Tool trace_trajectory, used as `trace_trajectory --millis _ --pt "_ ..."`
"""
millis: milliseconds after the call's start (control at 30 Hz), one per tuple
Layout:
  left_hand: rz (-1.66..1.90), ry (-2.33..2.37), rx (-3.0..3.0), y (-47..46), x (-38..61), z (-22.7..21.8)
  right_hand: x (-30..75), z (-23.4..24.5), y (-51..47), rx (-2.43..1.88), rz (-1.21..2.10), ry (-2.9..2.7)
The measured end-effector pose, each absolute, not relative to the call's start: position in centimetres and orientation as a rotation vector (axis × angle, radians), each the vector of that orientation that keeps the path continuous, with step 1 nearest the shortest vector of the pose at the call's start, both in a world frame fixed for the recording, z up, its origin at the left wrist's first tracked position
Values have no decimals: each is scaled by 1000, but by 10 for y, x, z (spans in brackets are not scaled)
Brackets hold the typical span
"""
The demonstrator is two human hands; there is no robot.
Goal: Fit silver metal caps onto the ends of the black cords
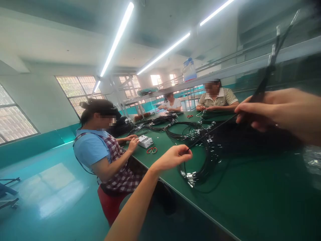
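My left hand [175, 155] pinches a thin black cable [213, 130] above the near part of the table. From there the cable runs up and right to my right hand [271, 108], which is closed around a bunch of black cables. Silver-coloured ends [278, 31] of that bunch stick up above my right hand. Below and between my hands lies a coil of black cables [204, 165], with silvery connectors [190, 179] at its near side. A dark mass of cables [233, 140] rests under my right hand.
A green table [263, 201] spreads before me. At its left edge a co-worker [100, 150] handles a small white box [145, 141], near red-handled cutters [151, 150]. Two more people [218, 97] sit at the far side. A raised shelf [180, 87] spans the table.
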State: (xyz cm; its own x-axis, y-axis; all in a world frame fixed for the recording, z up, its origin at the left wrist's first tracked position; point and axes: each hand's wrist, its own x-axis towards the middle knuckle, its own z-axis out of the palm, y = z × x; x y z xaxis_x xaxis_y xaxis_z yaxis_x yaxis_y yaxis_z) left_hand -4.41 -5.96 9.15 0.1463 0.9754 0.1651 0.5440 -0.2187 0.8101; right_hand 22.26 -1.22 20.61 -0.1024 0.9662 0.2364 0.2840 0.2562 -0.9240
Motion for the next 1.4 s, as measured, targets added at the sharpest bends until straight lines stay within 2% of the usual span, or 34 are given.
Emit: trace_trajectory --millis 100,267,733,1000,1233,1400 --pt "878 1590 1871 -55 -51 75 218 213 -18 -1269 846 -1520" --pt "1028 1772 1857 -51 -70 59 226 209 -10 -1257 851 -1557" --pt "692 1537 1789 -49 -41 34 224 211 -1 -1074 913 -1567" --pt "909 1675 1807 -42 -70 48 236 208 5 -1152 834 -1629" --pt "964 1962 1847 -41 -65 37 221 216 -17 -1228 796 -1706" --pt "999 1996 1787 -41 -66 33 218 219 -21 -1268 783 -1709"
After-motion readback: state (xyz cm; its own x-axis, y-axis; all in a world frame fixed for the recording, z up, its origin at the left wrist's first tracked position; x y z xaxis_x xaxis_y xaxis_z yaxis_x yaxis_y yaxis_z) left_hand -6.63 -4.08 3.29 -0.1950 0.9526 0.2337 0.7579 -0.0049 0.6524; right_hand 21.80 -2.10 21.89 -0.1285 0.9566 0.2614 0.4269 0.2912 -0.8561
